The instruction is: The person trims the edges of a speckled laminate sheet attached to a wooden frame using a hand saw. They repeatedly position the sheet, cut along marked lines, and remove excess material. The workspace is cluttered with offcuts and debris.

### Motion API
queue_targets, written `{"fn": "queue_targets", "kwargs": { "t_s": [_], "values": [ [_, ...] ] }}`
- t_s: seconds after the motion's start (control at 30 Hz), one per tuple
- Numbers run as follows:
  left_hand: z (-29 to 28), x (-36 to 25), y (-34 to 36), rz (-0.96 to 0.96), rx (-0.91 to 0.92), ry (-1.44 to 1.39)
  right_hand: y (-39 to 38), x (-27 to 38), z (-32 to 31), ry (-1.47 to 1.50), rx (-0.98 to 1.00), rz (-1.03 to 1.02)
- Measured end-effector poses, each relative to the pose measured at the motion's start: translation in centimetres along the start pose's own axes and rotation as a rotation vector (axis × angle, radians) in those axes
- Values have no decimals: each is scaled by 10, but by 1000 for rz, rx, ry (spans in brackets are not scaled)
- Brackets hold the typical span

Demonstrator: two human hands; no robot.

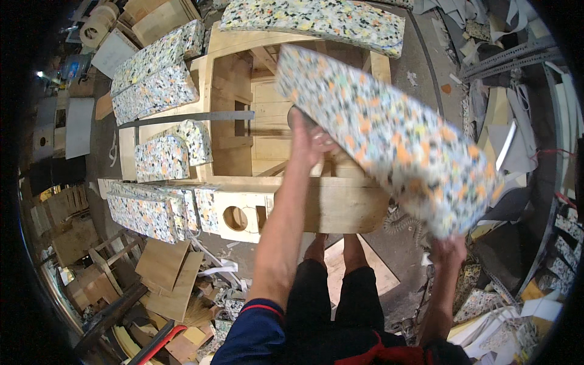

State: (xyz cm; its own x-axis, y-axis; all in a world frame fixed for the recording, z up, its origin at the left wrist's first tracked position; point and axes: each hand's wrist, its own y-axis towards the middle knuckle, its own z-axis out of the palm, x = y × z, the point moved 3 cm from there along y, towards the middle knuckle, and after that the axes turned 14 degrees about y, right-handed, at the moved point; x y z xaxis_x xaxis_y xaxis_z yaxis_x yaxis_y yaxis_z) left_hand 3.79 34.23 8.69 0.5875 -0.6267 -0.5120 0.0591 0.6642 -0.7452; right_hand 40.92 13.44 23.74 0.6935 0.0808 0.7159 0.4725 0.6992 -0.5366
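A long block of speckled foam, flecked orange, black and white, slants across the view above an open wooden frame. Gripping the block's lower right end is my right hand; its fingers are partly hidden by the foam. My left hand is closed beside the block's lower left edge, over the frame's opening. A dark, rounded thing shows between its thumb and fingers, too blurred to name. Whether this hand also touches the foam, I cannot tell.
More speckled foam pieces lie on the frame's far side, its left side and near left corner. A dark flat strip crosses the frame's left side. Wood offcuts and foam scraps litter the floor.
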Motion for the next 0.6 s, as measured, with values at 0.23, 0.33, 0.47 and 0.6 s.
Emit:
{"fn": "queue_targets", "kwargs": {
  "t_s": [0.23, 0.33, 0.47, 0.6],
  "values": [
    [50, 106, -8, -311, -42, 220, -106, 24, -86, -285, -93, 38],
    [74, 101, 1, -45, -31, 563, -126, 22, -134, -328, -175, 134],
    [132, 88, 21, -7, -123, 1007, -137, 0, -186, -470, -158, 97],
    [172, 89, 27, -71, -115, 1485, -152, 0, -193, -821, 106, -266]
  ]
}}
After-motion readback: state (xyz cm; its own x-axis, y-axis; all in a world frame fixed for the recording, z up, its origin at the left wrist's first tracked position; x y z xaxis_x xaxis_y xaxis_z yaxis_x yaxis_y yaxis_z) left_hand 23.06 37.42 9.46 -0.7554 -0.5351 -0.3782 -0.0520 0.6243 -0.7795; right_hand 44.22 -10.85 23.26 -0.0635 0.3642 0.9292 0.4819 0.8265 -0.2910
